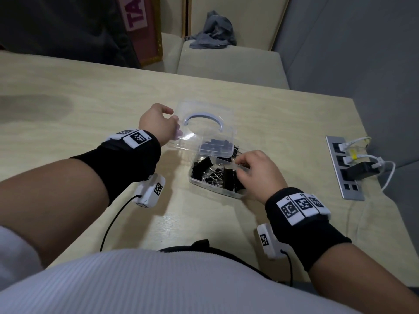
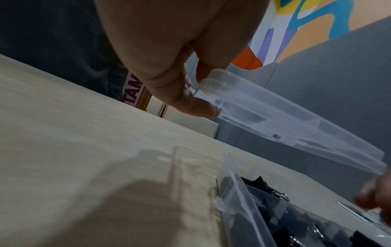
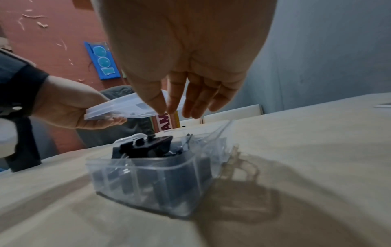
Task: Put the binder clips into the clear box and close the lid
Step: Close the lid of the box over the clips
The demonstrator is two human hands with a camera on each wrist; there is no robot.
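Note:
The clear box (image 1: 215,191) stands on the table's middle, full of black binder clips (image 1: 204,166). Its clear lid (image 1: 204,130), with a grey handle, hangs tilted above the far side of the box. My left hand (image 1: 158,123) grips the lid's left end, thumb under and fingers on top. My right hand (image 1: 256,171) hovers over the box's right side, thumb and forefinger pinching the lid's near right corner. In the left wrist view the lid (image 2: 296,120) slants over the box (image 2: 237,200). The right wrist view has the box (image 3: 148,180) below the fingers (image 3: 169,107), clips (image 3: 148,147) piled above its rim.
A metal socket panel (image 1: 344,168) is set into the table at the right, with white cables and a black adapter (image 1: 360,169). Beyond the table's far edge is a beige bench (image 1: 226,64) with a grey cloth (image 1: 215,32). A grey wall runs along the right.

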